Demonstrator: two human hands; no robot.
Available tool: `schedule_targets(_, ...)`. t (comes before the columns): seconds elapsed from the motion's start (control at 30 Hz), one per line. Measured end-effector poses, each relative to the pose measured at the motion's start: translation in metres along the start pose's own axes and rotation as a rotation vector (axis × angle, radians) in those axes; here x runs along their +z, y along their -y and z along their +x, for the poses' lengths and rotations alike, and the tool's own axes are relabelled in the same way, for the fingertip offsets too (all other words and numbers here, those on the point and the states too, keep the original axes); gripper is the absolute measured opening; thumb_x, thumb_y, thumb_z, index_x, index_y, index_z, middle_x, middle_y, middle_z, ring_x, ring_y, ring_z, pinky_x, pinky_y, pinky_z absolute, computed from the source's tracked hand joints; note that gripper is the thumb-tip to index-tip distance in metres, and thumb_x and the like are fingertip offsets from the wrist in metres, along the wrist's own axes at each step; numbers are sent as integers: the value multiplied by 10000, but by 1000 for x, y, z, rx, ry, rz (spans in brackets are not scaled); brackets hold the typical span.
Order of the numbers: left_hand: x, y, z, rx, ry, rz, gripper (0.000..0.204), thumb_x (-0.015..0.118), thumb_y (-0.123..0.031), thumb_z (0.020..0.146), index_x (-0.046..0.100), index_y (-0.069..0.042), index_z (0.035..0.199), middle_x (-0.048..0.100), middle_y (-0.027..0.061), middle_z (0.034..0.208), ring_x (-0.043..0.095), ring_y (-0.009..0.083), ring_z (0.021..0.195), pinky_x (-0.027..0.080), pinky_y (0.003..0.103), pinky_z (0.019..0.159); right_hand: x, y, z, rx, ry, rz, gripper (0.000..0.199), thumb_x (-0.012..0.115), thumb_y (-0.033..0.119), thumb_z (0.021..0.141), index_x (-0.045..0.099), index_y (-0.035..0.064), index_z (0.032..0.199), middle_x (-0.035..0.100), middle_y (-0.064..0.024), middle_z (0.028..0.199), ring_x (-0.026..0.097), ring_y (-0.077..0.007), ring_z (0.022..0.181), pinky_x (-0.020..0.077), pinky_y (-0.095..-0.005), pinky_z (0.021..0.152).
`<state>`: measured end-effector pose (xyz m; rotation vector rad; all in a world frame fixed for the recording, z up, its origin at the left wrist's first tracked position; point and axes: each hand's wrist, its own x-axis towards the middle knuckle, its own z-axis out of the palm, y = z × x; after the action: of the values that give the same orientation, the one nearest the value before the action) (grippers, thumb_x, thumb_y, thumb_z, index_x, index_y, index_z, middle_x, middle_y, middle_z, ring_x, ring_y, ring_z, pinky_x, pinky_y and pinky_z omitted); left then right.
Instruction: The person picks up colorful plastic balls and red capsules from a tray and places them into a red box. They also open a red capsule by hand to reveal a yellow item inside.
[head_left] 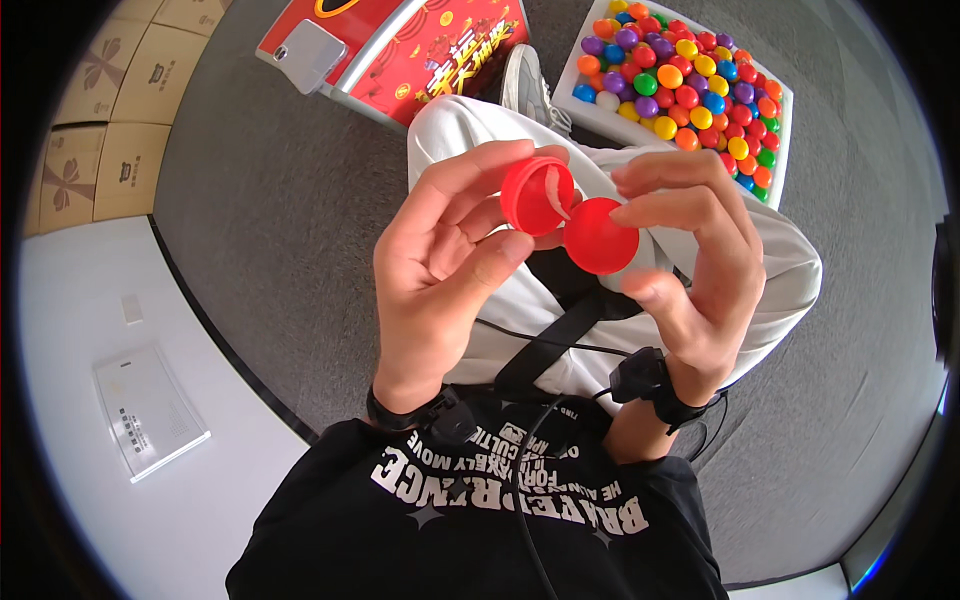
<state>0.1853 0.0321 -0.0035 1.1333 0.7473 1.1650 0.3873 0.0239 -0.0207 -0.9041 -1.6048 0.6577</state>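
Observation:
A red plastic ball is parted into two hollow halves, held close together above my lap. My left hand has its thumb and fingers round the left half, tilted with its opening toward the right. A narrow pale pink strip, perhaps folded paper, shows inside that opening. At the right half, my right hand has its fingertips on the upper right rim and its thumb by the lower right edge. The halves nearly touch; whether a hinge joins them, I cannot tell.
Many coloured balls fill a white foam bin at the far right. Beyond my knee stands a red printed box with a phone on it. Cardboard boxes are stacked far left. Wrist straps with cables cross my lap.

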Motion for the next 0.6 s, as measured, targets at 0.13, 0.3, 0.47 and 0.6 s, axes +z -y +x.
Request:
schedule_targets(0.13, 6, 4, -1, 108, 53, 166, 457, 646, 53, 897, 493, 83, 1327, 581, 229, 1304, 607, 265, 1200, 547, 356, 977, 7, 5, 4, -3, -91, -237, 416, 866, 318, 687, 664, 12, 885, 658, -159, 1060, 636, -252, 953, 499, -358, 820)
schedule_targets(0.3, 11, 8, -1, 150, 86, 202, 451, 633, 55, 907, 487, 87, 1333, 577, 224, 1311, 612, 264, 1191, 554, 367, 969, 17, 7, 6, -28, -129, -289, 253, 799, 1, 650, 655, 19, 858, 660, -155, 1047, 626, -234, 946, 497, -353, 821)
schedule_targets(0.47, 12, 7, 1, 78, 4, 118, 440, 596, 16, 946, 465, 73, 1363, 579, 219, 1312, 613, 271, 1189, 573, 378, 938, 6, 6, 0, -46, -290, -125, 181, 725, -89, 720, 636, -20, 862, 638, -166, 1000, 616, -238, 955, 494, -361, 834)
schedule_targets(0.6, 8, 3, 2, 62, -49, 150, 430, 557, -60, 991, 451, 40, 1395, 586, 211, 1310, 610, 275, 1194, 590, 384, 902, -7, 6, -7, -41, -367, -95, 165, 702, -104, 747, 637, -36, 881, 620, -160, 990, 615, -233, 955, 491, -359, 839)
